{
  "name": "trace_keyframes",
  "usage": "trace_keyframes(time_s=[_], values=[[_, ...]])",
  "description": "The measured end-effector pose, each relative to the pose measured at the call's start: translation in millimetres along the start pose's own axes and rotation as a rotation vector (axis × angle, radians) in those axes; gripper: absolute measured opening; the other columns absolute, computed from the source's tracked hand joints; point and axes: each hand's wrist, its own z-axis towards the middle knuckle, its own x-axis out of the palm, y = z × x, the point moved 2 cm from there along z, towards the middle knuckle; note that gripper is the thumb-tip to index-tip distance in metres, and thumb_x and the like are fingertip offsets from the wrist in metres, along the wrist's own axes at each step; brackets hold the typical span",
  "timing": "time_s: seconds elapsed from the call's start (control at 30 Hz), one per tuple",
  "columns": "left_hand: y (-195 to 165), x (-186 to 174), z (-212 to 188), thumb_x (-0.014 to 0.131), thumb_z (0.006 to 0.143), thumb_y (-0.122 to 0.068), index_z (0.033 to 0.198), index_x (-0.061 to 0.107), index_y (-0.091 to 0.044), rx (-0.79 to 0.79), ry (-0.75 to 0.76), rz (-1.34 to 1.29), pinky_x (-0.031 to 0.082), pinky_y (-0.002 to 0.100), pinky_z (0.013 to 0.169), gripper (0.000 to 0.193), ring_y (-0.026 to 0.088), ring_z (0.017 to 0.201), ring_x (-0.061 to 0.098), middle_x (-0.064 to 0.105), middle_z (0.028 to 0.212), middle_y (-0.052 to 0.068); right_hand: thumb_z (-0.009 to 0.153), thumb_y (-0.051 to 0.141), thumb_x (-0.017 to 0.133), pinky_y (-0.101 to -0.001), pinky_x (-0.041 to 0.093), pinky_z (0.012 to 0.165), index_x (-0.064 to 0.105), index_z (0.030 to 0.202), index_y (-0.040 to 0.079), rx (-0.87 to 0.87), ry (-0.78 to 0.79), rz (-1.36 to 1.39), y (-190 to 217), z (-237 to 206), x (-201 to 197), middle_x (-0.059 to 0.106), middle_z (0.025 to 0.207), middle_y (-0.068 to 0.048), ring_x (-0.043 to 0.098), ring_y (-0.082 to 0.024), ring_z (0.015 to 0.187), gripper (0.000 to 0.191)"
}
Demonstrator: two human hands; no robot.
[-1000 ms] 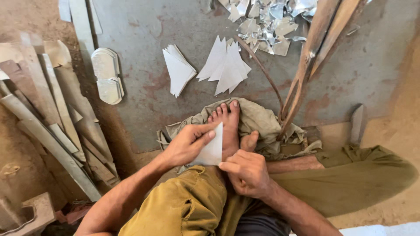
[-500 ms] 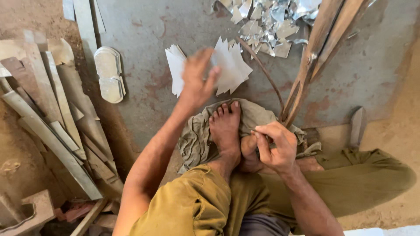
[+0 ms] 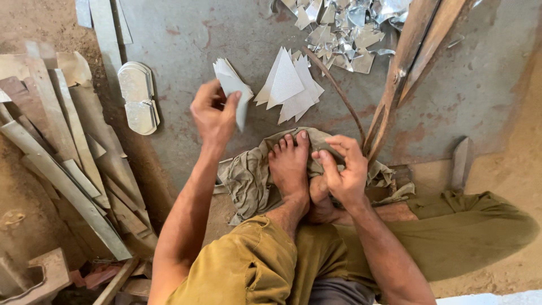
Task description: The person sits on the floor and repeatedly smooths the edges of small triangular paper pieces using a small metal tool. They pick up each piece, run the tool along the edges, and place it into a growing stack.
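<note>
Lowered since before, left hand [image 3: 213,113] pinches a triangular sheet [image 3: 241,107], long axis vertical, tip down.

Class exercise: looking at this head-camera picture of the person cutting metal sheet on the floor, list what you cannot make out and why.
- Right hand: whether it grips anything; its palm faces away, over the cloth.
- Long shears: the upper ends are cut off by the top edge.
- Left hand: how many triangular sheets it holds; they overlap.
- Scrap pile: partly cut off at the top.

A pale triangular sheet piece [image 3: 240,104] is being held tilted just beside a small stack of similar pieces [image 3: 226,70]
</note>
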Motion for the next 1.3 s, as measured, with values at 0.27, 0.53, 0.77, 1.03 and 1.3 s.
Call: trace_keyframes(time_s=[0.27, 0.53, 0.77, 1.03, 1.3], values=[[-17.8, 34.9, -55.1, 0.039, 0.105, -0.011, 0.166, 0.024, -0.01, -0.335, 0.517, -1.12, 0.057, 0.036, 0.091, 0.063, 0.024, 0.098, 0.07, 0.072, 0.113, 0.023, 0.103, -0.006, 0.06, -0.027, 0.059, 0.085, 0.047, 0.13, -0.002, -0.136, 0.011, 0.04, 33.0, 15.8, 20.2, 0.073, 0.113, -0.015, 0.073, -0.015, 0.099, 0.03], [-27.3, 49.4, -72.8, 0.035, 0.115, -0.032, 0.17, 0.008, -0.015, -0.317, 0.516, -1.234, 0.055, 0.051, 0.099, 0.063, 0.042, 0.107, 0.07, 0.067, 0.105, 0.021, 0.097, -0.01, 0.064, -0.0303, 0.054, 0.074, 0.057, 0.118, 0.0, -0.446, -0.018, -0.192, 55.1, 11.9, 37.2, 0.068, 0.092, -0.012, 0.069, -0.019, 0.084, 0.024], [-24.2, 49.9, -73.1, 0.029, 0.113, -0.053, 0.171, -0.003, -0.017, -0.239, 0.448, -1.075, 0.055, 0.051, 0.097, 0.075, 0.041, 0.104, 0.068, 0.069, 0.106, 0.022, 0.099, -0.013, 0.066, -0.0365, 0.047, 0.063, 0.059, 0.117, 0.0, -0.374, -0.159, -0.296, 70.2, 19.0, 34.4, 0.061, 0.085, -0.012, 0.059, -0.023, 0.071, 0.023], [-25.5, 50.4, -75.3, 0.03, 0.114, -0.059, 0.175, -0.003, -0.018, -0.23, 0.403, -1.124, 0.055, 0.047, 0.091, 0.081, 0.036, 0.097, 0.065, 0.068, 0.106, 0.023, 0.094, -0.011, 0.068, -0.0427, 0.043, 0.063, 0.058, 0.111, 0.003, -0.492, -0.106, -0.433, 76.3, 22.1, 37.7, 0.059, 0.085, -0.015, 0.057, -0.033, 0.071, 0.025], [-28.7, 49.5, -68.4, 0.029, 0.109, -0.06, 0.17, -0.011, -0.023, -0.295, 0.447, -1.26, 0.06, 0.05, 0.092, 0.082, 0.039, 0.103, 0.07, 0.067, 0.105, 0.021, 0.099, -0.013, 0.066, -0.0337, 0.048, 0.058, 0.061, 0.118, 0.004, -0.446, -0.052, -0.195, 64.3, 24.1, 40.2, 0.062, 0.085, -0.009, 0.059, -0.022, 0.063, 0.026]])
